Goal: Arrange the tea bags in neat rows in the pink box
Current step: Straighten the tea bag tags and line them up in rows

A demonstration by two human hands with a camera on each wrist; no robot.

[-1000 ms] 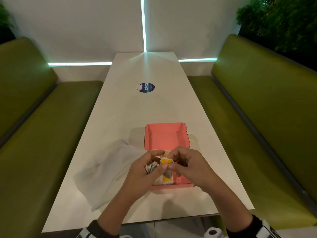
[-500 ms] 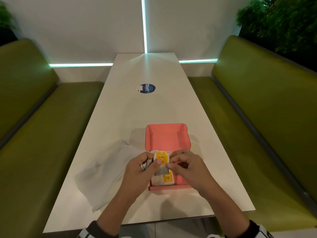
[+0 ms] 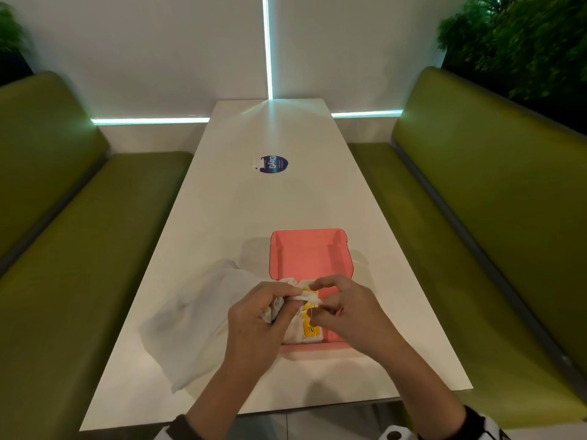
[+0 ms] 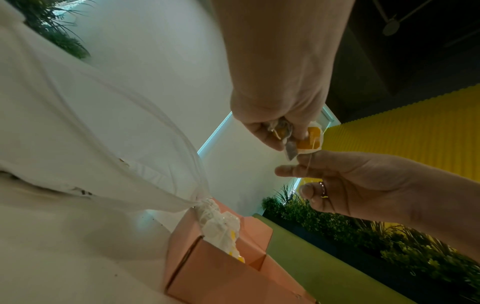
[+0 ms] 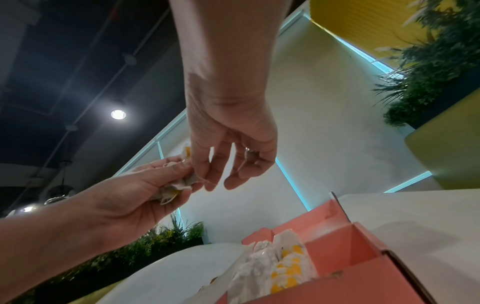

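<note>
The pink box (image 3: 309,262) lies open on the white table (image 3: 270,201), with a row of white tea bags with yellow tags (image 3: 307,332) along its near left side. Just above the box's near end, my left hand (image 3: 287,301) grips a crumpled bunch of tea bags (image 4: 285,133), and one yellow tag (image 4: 310,137) sticks out of it. My right hand (image 3: 317,308) is close beside it and pinches the thin string (image 4: 308,164) of that tea bag between thumb and forefinger, its other fingers loosely spread. The right wrist view shows the tea bags in the box (image 5: 283,269) from below.
A clear plastic bag (image 3: 203,315) lies flat on the table left of the box. A round blue sticker (image 3: 273,164) sits farther up the table. Green benches (image 3: 476,233) run along both sides, and plants (image 3: 524,42) stand behind the right one.
Both hands held a yellow-tagged tea bag together over the box. My right hand has since drawn slightly right and now pinches only its string; the left keeps the bunch.
</note>
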